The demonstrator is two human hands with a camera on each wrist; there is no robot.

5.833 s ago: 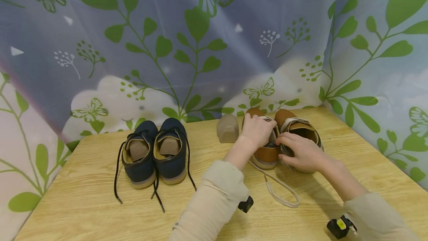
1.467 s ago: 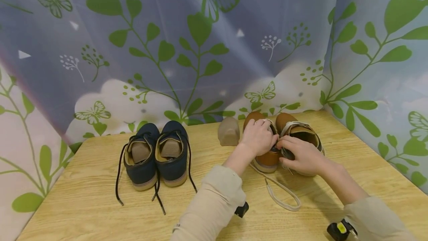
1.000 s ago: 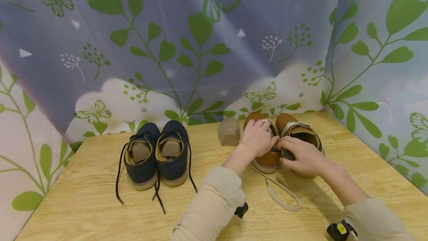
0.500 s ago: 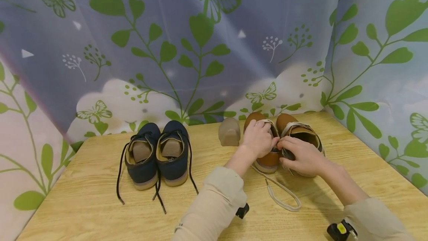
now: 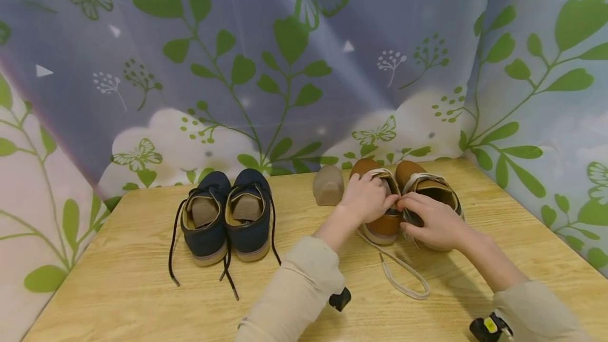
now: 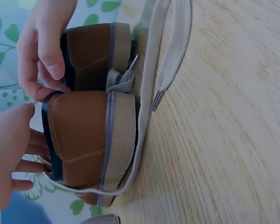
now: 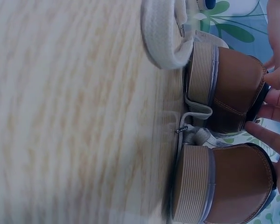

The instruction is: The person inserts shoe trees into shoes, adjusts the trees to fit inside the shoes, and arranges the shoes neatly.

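In the head view my left hand (image 5: 368, 197) lies over the left brown leather shoe (image 5: 385, 223), its fingers at the opening and its thumb at the heel collar. My right hand (image 5: 437, 218) reaches in from the right, its fingertips on the same collar beside the left thumb. Its thumb stands apart, in front of the right brown shoe (image 5: 418, 176). A greyish patch shows inside the left shoe, partly hidden by my fingers. Both wrist views show the collar (image 6: 53, 135) gripped from the two sides. A loose pale lace (image 5: 408, 278) trails behind the heel.
A tan shoe-insert form (image 5: 328, 186) stands left of the brown pair. Farther left, two navy shoes (image 5: 204, 241) hold similar tan blocks (image 5: 247, 207), with black laces hanging to the wooden table (image 5: 142, 289). A leaf-printed cloth (image 5: 309, 94) backs the table.
Since the oldest frame, my left hand has drawn slightly back, and its thumb now meets the right fingertips at the collar. In the last second the hands hardly differ; the view shifts slightly.
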